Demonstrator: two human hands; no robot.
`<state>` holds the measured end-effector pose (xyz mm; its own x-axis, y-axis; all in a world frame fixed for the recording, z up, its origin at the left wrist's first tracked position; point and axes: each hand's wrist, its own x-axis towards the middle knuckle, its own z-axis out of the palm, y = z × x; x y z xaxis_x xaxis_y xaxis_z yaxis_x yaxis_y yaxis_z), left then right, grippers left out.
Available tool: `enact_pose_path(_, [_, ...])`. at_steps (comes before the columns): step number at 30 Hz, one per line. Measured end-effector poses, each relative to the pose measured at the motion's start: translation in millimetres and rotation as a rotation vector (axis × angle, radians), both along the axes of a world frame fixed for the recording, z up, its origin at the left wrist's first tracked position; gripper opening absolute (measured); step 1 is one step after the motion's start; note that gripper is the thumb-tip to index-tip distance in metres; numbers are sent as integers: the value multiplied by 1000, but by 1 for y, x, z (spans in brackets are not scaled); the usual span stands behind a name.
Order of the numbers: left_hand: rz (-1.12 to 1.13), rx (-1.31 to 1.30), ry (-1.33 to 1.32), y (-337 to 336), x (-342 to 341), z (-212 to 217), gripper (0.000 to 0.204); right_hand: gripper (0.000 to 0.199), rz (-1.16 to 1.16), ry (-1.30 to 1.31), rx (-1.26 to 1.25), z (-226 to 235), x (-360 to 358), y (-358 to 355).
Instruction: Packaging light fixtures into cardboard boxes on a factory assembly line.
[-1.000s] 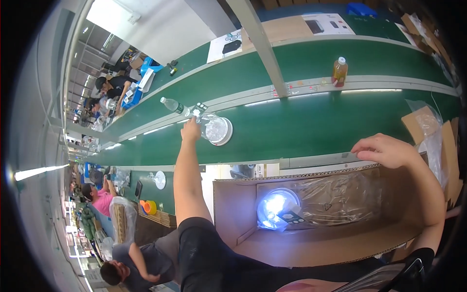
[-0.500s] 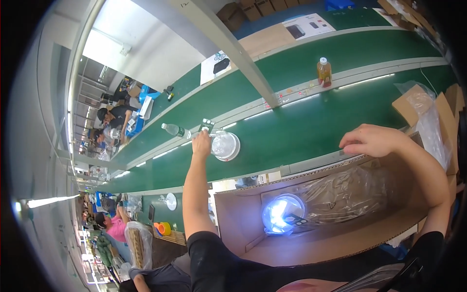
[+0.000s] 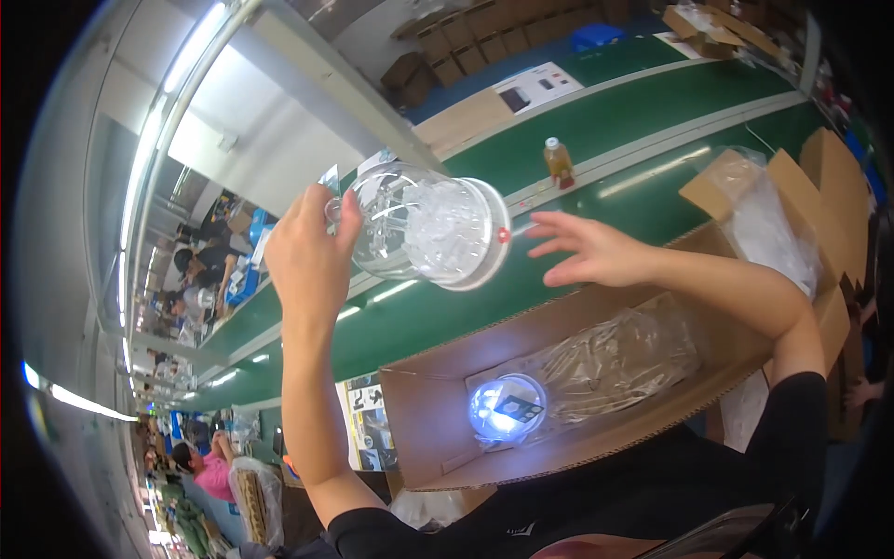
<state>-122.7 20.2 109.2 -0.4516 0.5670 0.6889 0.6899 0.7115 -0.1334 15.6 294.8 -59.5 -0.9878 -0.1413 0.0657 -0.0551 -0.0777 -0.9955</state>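
Note:
My left hand [image 3: 312,247] is closed on the top end of a clear plastic globe-shaped lamp [image 3: 438,224] with a white round base, where a small ring and a dark tag [image 3: 330,177] show. The lamp is raised above the green bench, tilted so its base points to the right. My right hand [image 3: 596,252], fingers spread, is just beside the base with a gap between them. Below, an open cardboard box [image 3: 424,419] holds a similar lamp that glows bright white [image 3: 503,415], with a dark tag on it, and clear plastic wrapping [image 3: 624,354].
The green conveyor bench [image 3: 643,200] runs behind the box, with a bottle of amber drink [image 3: 559,163] on its divider. Cardboard flaps and plastic bags [image 3: 773,224] crowd the right. A grey post [image 3: 354,102] slants overhead. Other people work at the left, one in pink [image 3: 214,475].
My left hand has lifted the lamp off the bench and brought it up closer, tilting it. My right hand has moved left toward the base, its fingers spreading.

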Motion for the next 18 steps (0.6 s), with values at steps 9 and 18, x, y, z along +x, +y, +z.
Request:
enact_pose_path(9, [-171, 188, -191, 24, 92, 21, 24, 60, 226, -22, -74, 8, 61, 20])
enact_pose_path(18, [-280, 222, -438, -8, 153, 9, 18, 57, 130, 195, 61, 20, 98, 29])
